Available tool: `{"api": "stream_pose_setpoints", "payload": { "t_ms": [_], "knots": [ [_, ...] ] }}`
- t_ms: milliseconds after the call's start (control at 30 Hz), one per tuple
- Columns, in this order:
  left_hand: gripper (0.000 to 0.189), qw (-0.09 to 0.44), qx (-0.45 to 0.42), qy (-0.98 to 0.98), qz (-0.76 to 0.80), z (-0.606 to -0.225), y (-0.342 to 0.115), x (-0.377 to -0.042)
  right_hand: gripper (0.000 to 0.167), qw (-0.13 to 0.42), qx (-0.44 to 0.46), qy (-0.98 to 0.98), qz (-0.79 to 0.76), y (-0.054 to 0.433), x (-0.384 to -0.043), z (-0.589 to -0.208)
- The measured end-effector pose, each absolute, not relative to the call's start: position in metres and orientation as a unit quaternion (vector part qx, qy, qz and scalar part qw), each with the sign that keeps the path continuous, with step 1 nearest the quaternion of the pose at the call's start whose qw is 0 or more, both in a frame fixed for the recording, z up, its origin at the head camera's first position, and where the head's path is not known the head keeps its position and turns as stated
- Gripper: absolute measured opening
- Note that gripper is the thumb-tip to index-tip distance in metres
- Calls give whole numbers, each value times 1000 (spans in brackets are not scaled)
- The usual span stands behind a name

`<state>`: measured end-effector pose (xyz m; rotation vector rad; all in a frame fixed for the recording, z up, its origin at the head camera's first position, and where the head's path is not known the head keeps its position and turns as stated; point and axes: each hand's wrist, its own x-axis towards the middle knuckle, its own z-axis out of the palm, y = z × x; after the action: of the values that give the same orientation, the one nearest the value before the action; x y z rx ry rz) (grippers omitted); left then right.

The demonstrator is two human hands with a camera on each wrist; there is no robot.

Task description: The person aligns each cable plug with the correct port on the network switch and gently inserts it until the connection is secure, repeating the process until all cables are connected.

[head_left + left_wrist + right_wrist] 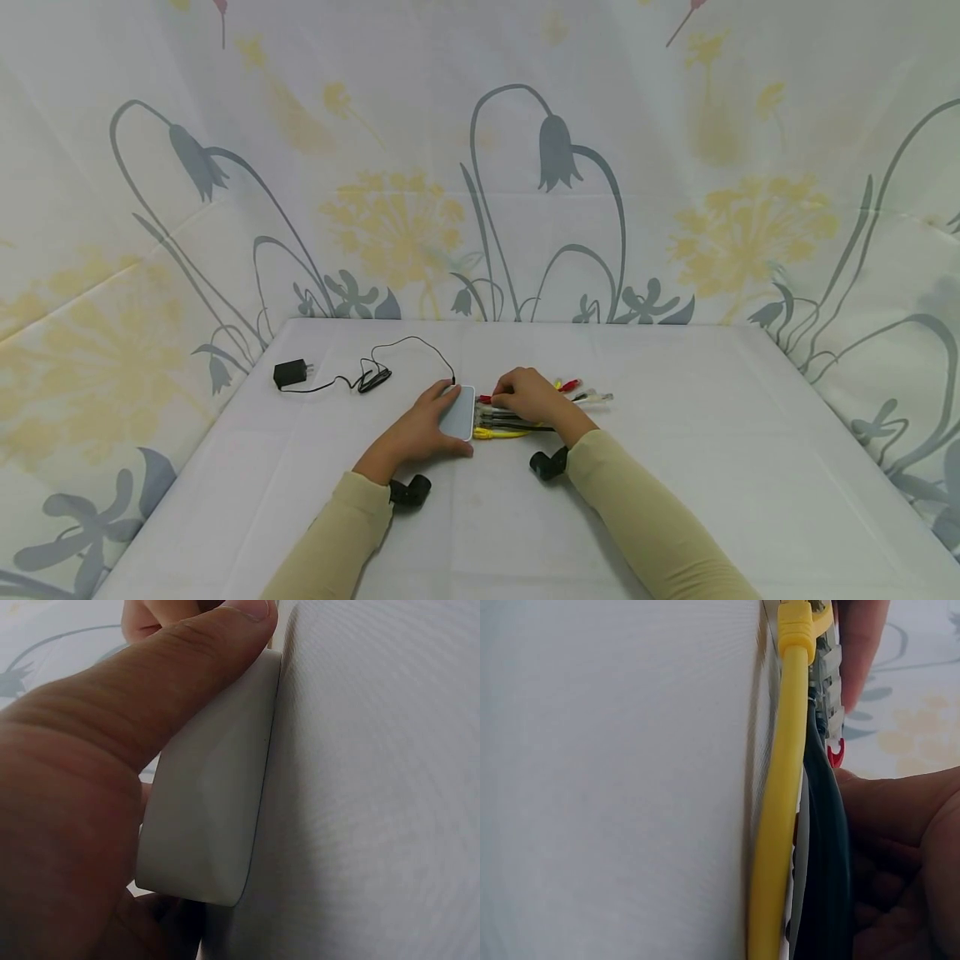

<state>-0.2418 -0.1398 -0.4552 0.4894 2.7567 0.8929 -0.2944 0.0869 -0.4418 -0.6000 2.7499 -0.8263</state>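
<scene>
A small flat white network switch [459, 417] lies on the white-covered table, its pale side wall close up in the left wrist view. My left hand [418, 427] grips it, thumb along the near side and fingers at the far side. Several network cables meet its right edge: a yellow cable [780, 802], dark cables [826, 840] and a red cable [485, 399] at the far end. My right hand [534, 396] pinches the red cable close to the switch. The thumb hides most of its plug in the right wrist view.
A black power adapter [290, 372] lies at the back left, its thin black cord [373, 381] partly coiled and running into the switch's far side. Loose cable ends, including a red plug [572, 386] and a clear plug [606, 397], lie right of the right hand.
</scene>
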Motion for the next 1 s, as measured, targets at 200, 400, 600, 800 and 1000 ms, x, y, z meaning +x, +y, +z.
{"api": "stream_pose_setpoints", "payload": {
  "t_ms": [200, 400, 600, 800, 1000],
  "knots": [
    [106, 99, 161, 936, 298, -455, -139, -241, 14, 103, -217, 933, -267, 88, -296, -442],
    [105, 98, 159, 936, 298, -455, -138, -240, 14, 103, -218, 934, -264, 88, -298, -445],
    [106, 101, 161, 937, 295, -455, -138, -242, 14, 108, -219, 931, -271, 86, -297, -442],
    [106, 100, 165, 935, 297, -454, -137, -244, 15, 103, -232, 929, -268, 85, -295, -440],
    [106, 101, 165, 934, 300, -452, -136, -243, 15, 94, -237, 931, -263, 84, -295, -441]
  ]
}}
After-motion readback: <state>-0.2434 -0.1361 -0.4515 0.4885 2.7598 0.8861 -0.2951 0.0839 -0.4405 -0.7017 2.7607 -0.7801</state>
